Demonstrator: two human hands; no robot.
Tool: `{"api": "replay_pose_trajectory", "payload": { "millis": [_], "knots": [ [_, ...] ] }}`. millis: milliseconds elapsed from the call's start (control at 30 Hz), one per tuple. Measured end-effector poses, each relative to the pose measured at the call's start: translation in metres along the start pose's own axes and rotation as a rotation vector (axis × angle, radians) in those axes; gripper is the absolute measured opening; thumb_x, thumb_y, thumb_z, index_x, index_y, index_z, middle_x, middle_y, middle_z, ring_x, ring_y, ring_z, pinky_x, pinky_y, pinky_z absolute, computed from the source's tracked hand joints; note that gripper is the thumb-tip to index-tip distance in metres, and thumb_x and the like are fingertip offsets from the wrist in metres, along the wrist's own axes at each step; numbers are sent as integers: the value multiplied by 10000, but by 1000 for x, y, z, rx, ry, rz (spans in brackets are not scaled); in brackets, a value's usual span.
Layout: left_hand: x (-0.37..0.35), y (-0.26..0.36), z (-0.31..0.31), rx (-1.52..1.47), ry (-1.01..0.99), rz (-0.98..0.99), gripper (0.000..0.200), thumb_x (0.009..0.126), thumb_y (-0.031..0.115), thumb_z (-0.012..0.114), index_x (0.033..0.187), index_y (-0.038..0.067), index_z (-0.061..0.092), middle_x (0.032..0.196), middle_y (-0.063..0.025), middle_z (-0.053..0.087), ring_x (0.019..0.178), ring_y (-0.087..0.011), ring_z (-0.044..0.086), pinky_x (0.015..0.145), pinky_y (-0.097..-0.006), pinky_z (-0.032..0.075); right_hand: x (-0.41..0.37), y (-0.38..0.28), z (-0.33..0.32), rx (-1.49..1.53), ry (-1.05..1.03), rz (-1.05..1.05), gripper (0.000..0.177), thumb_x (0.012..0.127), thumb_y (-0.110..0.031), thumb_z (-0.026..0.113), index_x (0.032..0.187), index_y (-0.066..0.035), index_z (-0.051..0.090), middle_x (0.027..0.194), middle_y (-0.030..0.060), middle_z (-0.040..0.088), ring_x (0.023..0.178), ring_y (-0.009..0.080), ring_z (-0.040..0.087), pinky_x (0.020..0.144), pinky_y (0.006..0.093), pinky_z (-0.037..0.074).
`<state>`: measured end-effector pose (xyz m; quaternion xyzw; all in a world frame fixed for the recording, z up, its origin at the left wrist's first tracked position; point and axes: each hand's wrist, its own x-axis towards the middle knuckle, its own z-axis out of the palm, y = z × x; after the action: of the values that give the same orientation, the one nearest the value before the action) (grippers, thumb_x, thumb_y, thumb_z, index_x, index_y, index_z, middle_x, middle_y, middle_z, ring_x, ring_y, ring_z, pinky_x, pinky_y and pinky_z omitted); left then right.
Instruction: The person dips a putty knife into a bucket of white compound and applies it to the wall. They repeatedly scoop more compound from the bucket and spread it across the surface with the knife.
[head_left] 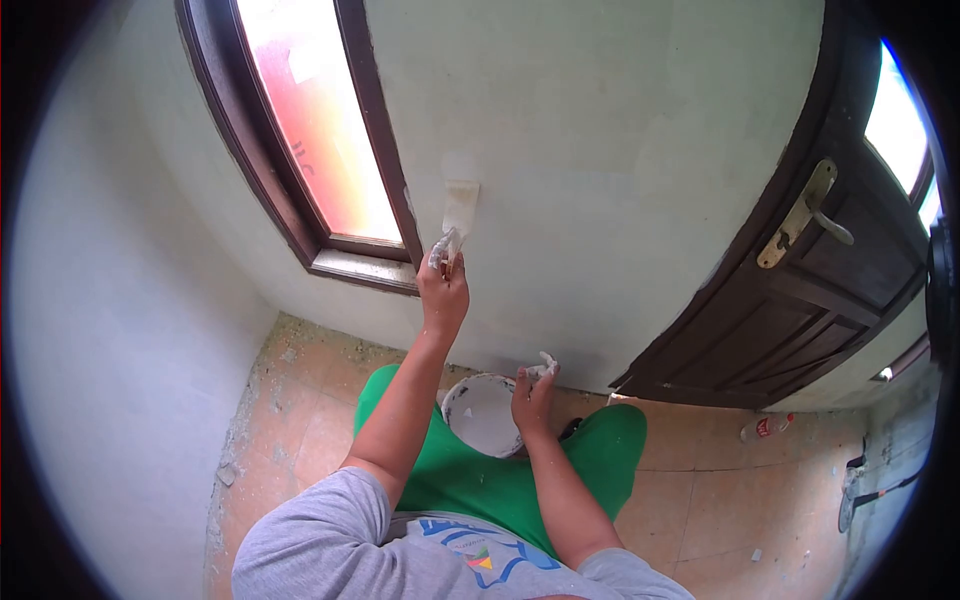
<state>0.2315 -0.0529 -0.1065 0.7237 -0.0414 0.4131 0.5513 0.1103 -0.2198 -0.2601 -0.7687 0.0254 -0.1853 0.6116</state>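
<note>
My left hand [443, 285] is raised to the wall [580, 230] just right of the window frame. Its fingers are closed round a putty knife [460, 205], whose pale, flat blade lies against the wall. White paste coats those fingers and the lower end of the blade. Lower down, my right hand [533, 400] is closed at the right rim of a round bucket [447, 413], with a white-smeared piece [544, 367] at its fingertips that I cannot make out. Whitish paste [485, 415] shows inside the bucket, which stands between my green-clad knees.
A dark-framed window [325, 130] is at the upper left. On the right is a dark wooden door [800, 300] with a metal handle [828, 225]. A plastic bottle [768, 428] lies on the tiled floor [730, 500], and a tool [850, 500] rests by the right wall.
</note>
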Motion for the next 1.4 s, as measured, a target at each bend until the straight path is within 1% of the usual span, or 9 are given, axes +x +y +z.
{"api": "replay_pose_trajectory", "payload": {
  "millis": [67,300,367,500,667,767,1100,1167,1400],
  "knots": [
    [-10,4,-7,110,-30,-62,201,942,29,599,1125,-50,622,855,-111,607,714,-175,569,651,-320,475,-1,-2,-1,-2,-9,10,518,967,-208,576,1383,15,363,928,147,615,837,302,628,779,422,486],
    [-2,28,-5,-53,40,-19,204,946,52,591,1124,-45,612,898,-141,591,686,-234,566,648,-349,472,1,-11,1,21,-20,28,476,957,-153,571,1356,26,385,919,153,614,831,292,631,760,403,488],
    [13,26,0,43,60,202,238,957,67,587,1167,-42,601,913,-158,593,687,-248,581,624,-341,474,0,-10,2,10,-30,55,466,955,-137,570,1350,29,386,918,154,615,829,289,634,750,397,489],
    [23,36,12,126,17,239,278,972,85,598,1220,-39,605,949,-83,604,668,-89,499,564,-254,416,1,-9,3,16,-32,59,459,954,-118,566,1347,29,380,920,158,613,826,284,635,735,393,487],
    [5,34,17,232,-69,190,255,970,70,555,1195,-44,590,981,-206,595,745,-345,613,635,-413,496,2,-14,-1,-5,-28,27,447,952,-117,565,1340,25,394,917,152,608,815,282,628,733,395,488],
    [-17,16,14,252,-114,205,243,958,48,549,1177,-51,586,987,-220,594,789,-393,608,687,-449,496,2,-2,2,-13,3,-34,441,950,-119,566,1334,27,404,905,142,601,803,279,619,730,396,490],
    [-12,59,4,175,-86,202,228,942,4,562,1152,-76,596,898,-167,573,780,-282,596,698,-391,473,0,-1,6,-59,-41,43,456,950,-159,566,1348,5,418,866,112,609,793,283,623,755,412,496],
    [4,66,10,173,-60,186,200,959,44,551,1134,-45,590,926,-203,570,731,-388,576,653,-440,477,-1,1,2,-83,-25,29,451,949,-160,564,1345,4,424,863,112,614,798,290,628,759,420,496],
    [1,54,21,342,-140,189,227,957,56,531,1142,-62,589,990,-249,604,858,-452,594,756,-475,490,0,-2,1,-92,-19,36,438,940,-141,561,1332,8,434,882,121,617,802,298,632,754,426,493]
  ]
}}
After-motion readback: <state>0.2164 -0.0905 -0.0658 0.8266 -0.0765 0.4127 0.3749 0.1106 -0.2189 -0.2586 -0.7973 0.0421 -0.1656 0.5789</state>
